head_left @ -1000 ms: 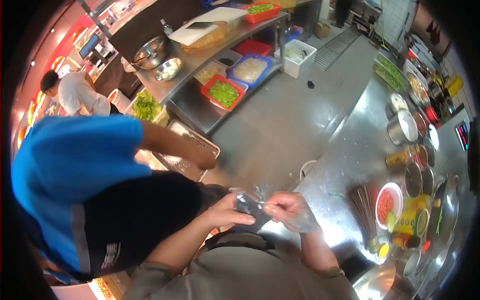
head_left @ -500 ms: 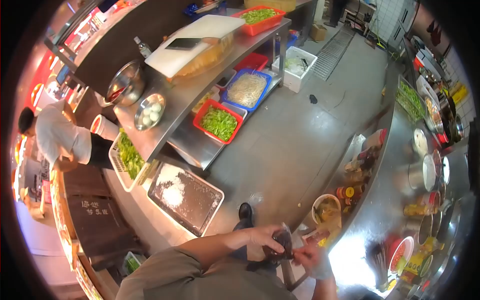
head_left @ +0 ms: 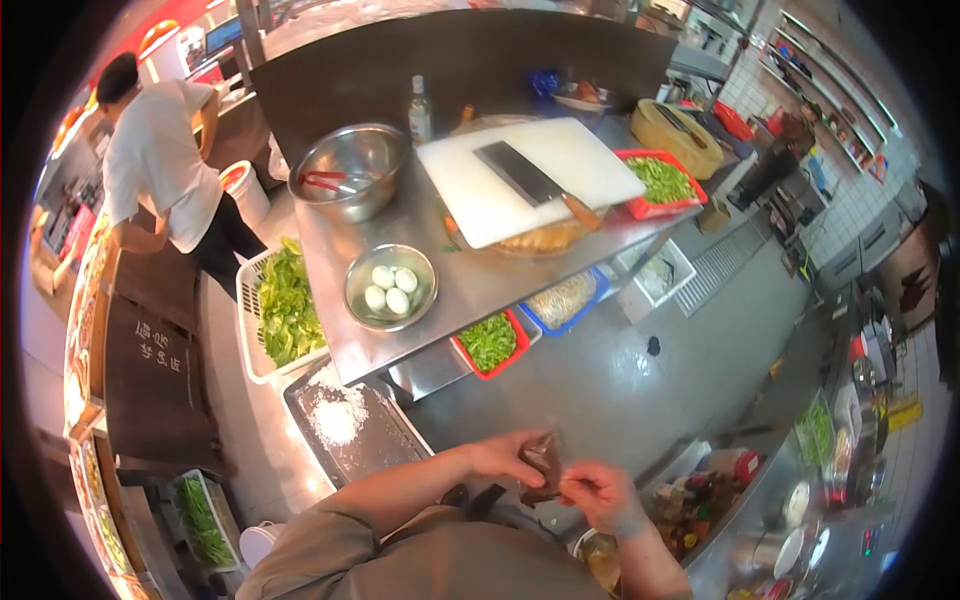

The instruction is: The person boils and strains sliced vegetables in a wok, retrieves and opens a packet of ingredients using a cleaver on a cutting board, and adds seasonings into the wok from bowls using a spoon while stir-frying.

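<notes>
My left hand (head_left: 508,458) is closed round a small dark-brown packet (head_left: 541,466) that looks like clear plastic with something dark inside. At its right-hand edge, the fingers of my right hand (head_left: 603,496) are pinched on it. Both hands are in front of my body, at the bottom of the view. What exactly the packet contains cannot be made out. Beyond the hands, a black tray (head_left: 375,433) with white powder spread on it lies low down to the left.
Ahead stands a steel table (head_left: 330,325) with a cutting board (head_left: 470,190), a cleaver (head_left: 520,173), a bowl of eggs (head_left: 420,300) and a large steel bowl (head_left: 375,195). Leafy greens (head_left: 285,310) fill a white basket. A co-worker (head_left: 165,160) leans over a left counter. Jars (head_left: 690,500) line the right side.
The view has swung left and up, bringing the steel table and co-worker closer to the middle. Both hands keep hold of the packet, which is tilted differently.
</notes>
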Action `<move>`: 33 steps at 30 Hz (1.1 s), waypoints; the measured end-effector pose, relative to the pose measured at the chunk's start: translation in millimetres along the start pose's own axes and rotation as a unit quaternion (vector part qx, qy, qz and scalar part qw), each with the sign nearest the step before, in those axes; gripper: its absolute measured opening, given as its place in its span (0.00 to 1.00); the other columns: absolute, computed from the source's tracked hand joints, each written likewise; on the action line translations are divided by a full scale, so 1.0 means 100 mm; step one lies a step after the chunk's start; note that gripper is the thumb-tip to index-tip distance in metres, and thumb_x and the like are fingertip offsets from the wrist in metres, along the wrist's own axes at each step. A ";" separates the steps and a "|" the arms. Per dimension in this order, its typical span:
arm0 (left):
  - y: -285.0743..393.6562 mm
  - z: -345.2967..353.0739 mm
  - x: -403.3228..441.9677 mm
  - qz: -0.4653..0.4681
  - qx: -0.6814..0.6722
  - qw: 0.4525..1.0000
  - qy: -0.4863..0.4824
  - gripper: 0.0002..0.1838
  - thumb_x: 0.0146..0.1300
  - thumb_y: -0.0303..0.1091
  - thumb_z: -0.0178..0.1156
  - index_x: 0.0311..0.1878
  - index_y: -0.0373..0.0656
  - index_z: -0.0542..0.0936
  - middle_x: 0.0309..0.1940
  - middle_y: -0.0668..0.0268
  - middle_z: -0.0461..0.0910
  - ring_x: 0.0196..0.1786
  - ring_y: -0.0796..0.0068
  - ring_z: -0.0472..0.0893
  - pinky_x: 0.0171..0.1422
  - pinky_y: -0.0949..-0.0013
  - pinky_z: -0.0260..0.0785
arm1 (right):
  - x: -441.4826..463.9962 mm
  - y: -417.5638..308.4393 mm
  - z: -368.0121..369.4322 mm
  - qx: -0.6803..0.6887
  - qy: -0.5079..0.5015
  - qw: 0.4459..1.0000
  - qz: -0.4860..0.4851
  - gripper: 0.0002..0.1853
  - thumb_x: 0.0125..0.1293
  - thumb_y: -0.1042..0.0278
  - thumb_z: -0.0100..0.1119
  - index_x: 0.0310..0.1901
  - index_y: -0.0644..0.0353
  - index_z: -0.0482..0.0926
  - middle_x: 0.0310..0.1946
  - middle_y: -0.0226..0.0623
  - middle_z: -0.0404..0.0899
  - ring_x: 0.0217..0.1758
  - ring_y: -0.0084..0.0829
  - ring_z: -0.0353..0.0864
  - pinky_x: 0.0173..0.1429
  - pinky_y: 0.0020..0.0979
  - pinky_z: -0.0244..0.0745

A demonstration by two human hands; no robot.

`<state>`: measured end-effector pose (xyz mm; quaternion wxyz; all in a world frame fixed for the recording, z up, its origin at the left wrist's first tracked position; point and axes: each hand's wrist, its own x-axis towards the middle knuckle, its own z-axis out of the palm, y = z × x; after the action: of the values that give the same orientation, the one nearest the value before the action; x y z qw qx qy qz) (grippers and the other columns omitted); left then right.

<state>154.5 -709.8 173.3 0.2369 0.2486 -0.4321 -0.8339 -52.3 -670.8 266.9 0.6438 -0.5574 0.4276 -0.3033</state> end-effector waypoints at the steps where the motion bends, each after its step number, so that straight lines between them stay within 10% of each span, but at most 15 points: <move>1: 0.03 -0.16 -0.04 0.021 0.006 1.000 0.013 0.42 0.43 0.39 0.75 0.60 0.37 0.65 0.50 0.63 0.75 0.53 0.75 0.74 0.56 0.69 0.68 | 0.23 -0.10 -0.03 -0.029 -0.029 0.999 -0.009 0.06 0.67 0.72 0.51 0.35 0.63 0.76 0.26 0.29 0.78 0.27 0.19 0.76 0.33 0.21 0.71; 9: 0.64 -0.80 0.08 0.185 -0.149 0.967 0.092 0.40 0.44 0.35 0.73 0.61 0.37 0.65 0.55 0.62 0.73 0.58 0.70 0.73 0.65 0.65 0.61 | 2.22 -0.59 -0.47 -0.200 -0.325 0.917 -0.119 0.05 0.66 0.72 0.53 0.36 0.64 0.76 0.31 0.36 0.81 0.32 0.24 0.79 0.37 0.26 0.75; 19: 1.08 -1.28 0.96 0.307 -0.261 0.845 0.352 0.34 0.50 0.30 0.68 0.62 0.41 0.67 0.51 0.65 0.77 0.54 0.71 0.76 0.61 0.63 0.66 | 4.76 -0.80 -1.69 -0.499 -0.024 0.777 -0.382 0.19 0.53 0.69 0.59 0.48 0.61 0.74 0.37 0.46 0.77 0.38 0.45 0.77 0.42 0.41 0.74; 25: 1.36 -1.44 1.28 0.299 -0.250 0.802 0.452 0.27 0.54 0.27 0.65 0.58 0.44 0.69 0.48 0.64 0.78 0.49 0.68 0.79 0.51 0.62 0.75 | 5.16 -0.88 -1.57 -0.470 -0.158 0.840 -0.220 0.19 0.47 0.75 0.55 0.45 0.64 0.72 0.30 0.41 0.75 0.34 0.36 0.76 0.40 0.34 0.73; 30: 1.44 -1.51 1.51 0.339 -0.291 0.769 0.456 0.26 0.54 0.25 0.65 0.57 0.41 0.68 0.47 0.63 0.78 0.48 0.69 0.79 0.52 0.63 0.75 | 5.05 -0.96 -1.80 -0.064 -0.273 0.958 0.058 0.20 0.50 0.78 0.51 0.48 0.62 0.69 0.26 0.36 0.71 0.25 0.29 0.72 0.29 0.30 0.72; 33: 1.53 -1.50 1.57 0.347 -0.280 0.756 0.479 0.26 0.54 0.25 0.66 0.56 0.38 0.68 0.46 0.62 0.78 0.48 0.70 0.79 0.53 0.63 0.74 | 4.68 -1.04 -2.02 0.142 -0.254 0.932 0.218 0.17 0.55 0.77 0.49 0.48 0.63 0.66 0.25 0.37 0.70 0.22 0.28 0.70 0.25 0.31 0.71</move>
<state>154.7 -974.6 192.7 0.7455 0.3710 -0.0654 -0.5499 -12.1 -1189.9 266.0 0.8536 -0.4113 0.3137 -0.0614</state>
